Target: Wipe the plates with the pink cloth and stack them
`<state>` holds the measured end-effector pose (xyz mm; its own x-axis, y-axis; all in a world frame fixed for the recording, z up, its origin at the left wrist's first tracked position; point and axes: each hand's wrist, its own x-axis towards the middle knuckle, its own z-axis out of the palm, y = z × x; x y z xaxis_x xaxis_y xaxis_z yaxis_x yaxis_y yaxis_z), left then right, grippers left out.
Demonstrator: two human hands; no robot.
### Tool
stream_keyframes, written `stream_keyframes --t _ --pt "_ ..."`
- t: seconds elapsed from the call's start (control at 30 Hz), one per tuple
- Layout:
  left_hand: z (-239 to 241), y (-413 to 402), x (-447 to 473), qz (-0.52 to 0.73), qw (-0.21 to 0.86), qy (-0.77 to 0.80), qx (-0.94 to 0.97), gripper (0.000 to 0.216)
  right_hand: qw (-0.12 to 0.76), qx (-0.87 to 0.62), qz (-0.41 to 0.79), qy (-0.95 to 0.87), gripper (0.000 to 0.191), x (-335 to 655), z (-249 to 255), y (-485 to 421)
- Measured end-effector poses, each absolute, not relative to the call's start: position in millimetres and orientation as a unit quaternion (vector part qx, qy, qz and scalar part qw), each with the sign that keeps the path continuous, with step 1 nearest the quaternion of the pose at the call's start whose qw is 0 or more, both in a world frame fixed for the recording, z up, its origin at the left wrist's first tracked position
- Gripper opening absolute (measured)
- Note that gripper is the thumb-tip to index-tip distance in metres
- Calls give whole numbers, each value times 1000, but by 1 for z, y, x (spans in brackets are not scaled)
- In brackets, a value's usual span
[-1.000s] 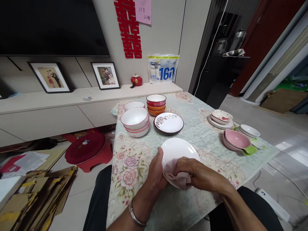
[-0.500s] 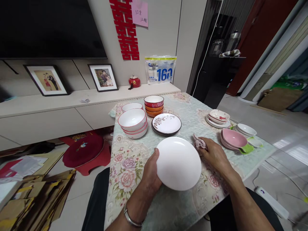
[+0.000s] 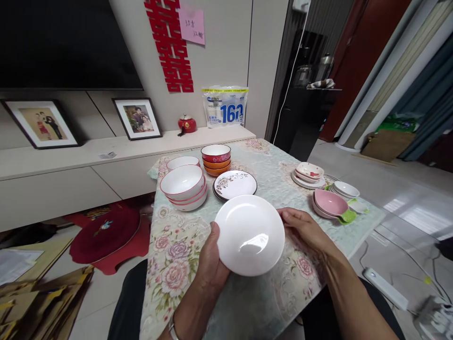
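Note:
My left hand (image 3: 212,257) grips a plain white plate (image 3: 249,236) by its left edge, thumb on the rim and fingers underneath. The plate is held tilted above the near part of the table, its glossy face towards me. My right hand (image 3: 300,229) is at the plate's right edge, fingers curled, with the fingertips hidden behind the plate. The pinkish cloth that was in this hand is out of sight now. Just beyond the plate lies a stack of brown-rimmed flower plates (image 3: 236,184).
White bowls with red rims (image 3: 183,184) and red and orange bowls (image 3: 216,160) stand stacked on the flowered tablecloth (image 3: 177,250). To the right are pink leaf-shaped bowls (image 3: 331,204), small white bowls (image 3: 345,189) and heart-patterned dishes (image 3: 309,171). A red stool (image 3: 106,231) stands left of the table.
My right hand has moved in to the plate's right edge, and the cloth in it has gone from sight. The plate has tilted slightly and catches a light reflection. The view has turned right.

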<state>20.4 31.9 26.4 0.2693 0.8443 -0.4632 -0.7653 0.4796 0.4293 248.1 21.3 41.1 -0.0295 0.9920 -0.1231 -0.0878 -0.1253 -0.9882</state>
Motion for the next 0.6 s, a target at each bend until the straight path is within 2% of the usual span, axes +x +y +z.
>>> stream_keyframes --t 0.1,0.33,0.47,0.6 --pt "24 31 21 512 793 323 63 67 500 -485 611 -375 49 251 35 22" --pt "30 27 21 467 841 257 86 75 468 -510 610 -386 34 250 26 15" --pt "25 27 24 452 855 207 149 69 533 -506 597 -321 32 261 27 16" --pt "16 28 23 419 856 240 187 53 636 -509 527 -241 32 273 26 23"
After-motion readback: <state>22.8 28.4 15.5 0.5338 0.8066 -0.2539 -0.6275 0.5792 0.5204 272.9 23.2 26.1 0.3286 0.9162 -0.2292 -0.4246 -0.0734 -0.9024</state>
